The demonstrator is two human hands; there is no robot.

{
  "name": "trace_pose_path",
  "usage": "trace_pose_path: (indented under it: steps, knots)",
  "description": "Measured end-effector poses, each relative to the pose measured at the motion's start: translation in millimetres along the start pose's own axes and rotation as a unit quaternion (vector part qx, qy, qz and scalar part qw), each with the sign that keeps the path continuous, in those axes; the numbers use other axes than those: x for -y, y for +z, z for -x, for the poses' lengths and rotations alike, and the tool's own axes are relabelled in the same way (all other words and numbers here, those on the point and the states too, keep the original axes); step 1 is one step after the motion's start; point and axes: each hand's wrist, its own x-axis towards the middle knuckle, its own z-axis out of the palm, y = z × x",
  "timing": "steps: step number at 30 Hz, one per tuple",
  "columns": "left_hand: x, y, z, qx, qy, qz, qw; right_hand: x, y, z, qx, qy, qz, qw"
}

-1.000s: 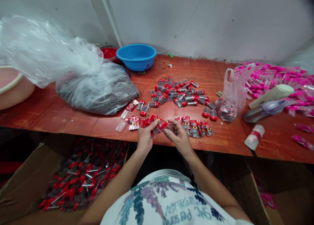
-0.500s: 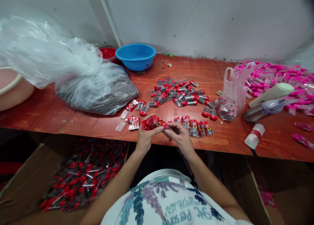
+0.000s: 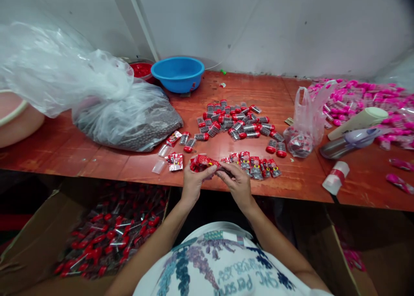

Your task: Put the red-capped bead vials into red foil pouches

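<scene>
Red printed packets (image 3: 205, 161) up between both hands, over near edge of the worktop (image 3: 300, 179); bunched and overlapping, count unclear. Left hand (image 3: 193, 182): grip clamped on the packets, thumb across the near side. Right hand (image 3: 238, 182): grip clamped on their right end, thumb and fingers closing in from the side; exact contact partly hidden. Just beyond right hand, row of similar red packets (image 3: 255, 166) lying on the worktop, some overlapping. To the left of left hand, red-and-white packet (image 3: 176, 162), with clear sachet (image 3: 158, 166) near it. Farther back, loose heap of red-capped bottles (image 3: 239, 123), clear with dark filling, mostly on their sides. Behind, at left: big clear plastic bag (image 3: 139, 123) full of dark beads, blue basin (image 3: 177, 74) near the wall, pale basin (image 3: 19, 126) at the frame edge. Over to the right: knotted-looking carrier bag (image 3: 300, 136), pale green tumbler (image 3: 355, 124) and lilac-topped bottle (image 3: 349, 144) both tilted, white roll (image 3: 336, 178) with red band, pink heap (image 3: 368, 100) behind. Below worktop, at left, cardboard box (image 3: 35, 227) holding more red-capped pieces (image 3: 106, 240).
</scene>
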Motion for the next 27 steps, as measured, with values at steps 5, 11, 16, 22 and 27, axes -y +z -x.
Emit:
trace_pose_path:
  steps: [5, 11, 16, 22, 27]
  knots:
    - [-1.5, -2.0, -2.8, 0.026, -0.007, -0.004, 1.0, 4.6, -4.5, -1.8, 0.05, -0.016, 0.031, 0.998]
    - [5.1, 6.3, -3.0, -0.046, 0.021, 0.094, 0.994, 3.5, 3.2, 4.4, 0.017, -0.002, 0.018, 1.0]
    - [6.7, 10.1, 1.8, -0.037, 0.015, 0.087, 0.995, 0.2, 9.0, 8.6, -0.008, 0.063, -0.069, 0.996]
    - [1.2, 9.2, 3.2, -0.008, 0.005, 0.02, 1.0, -2.4, 9.0, 6.2, -0.017, 0.109, -0.137, 0.984]
    - [-4.9, 5.3, 0.4, 0.009, 0.008, -0.008, 1.0, -0.2, 6.6, 5.7, -0.022, 0.083, -0.106, 0.991]
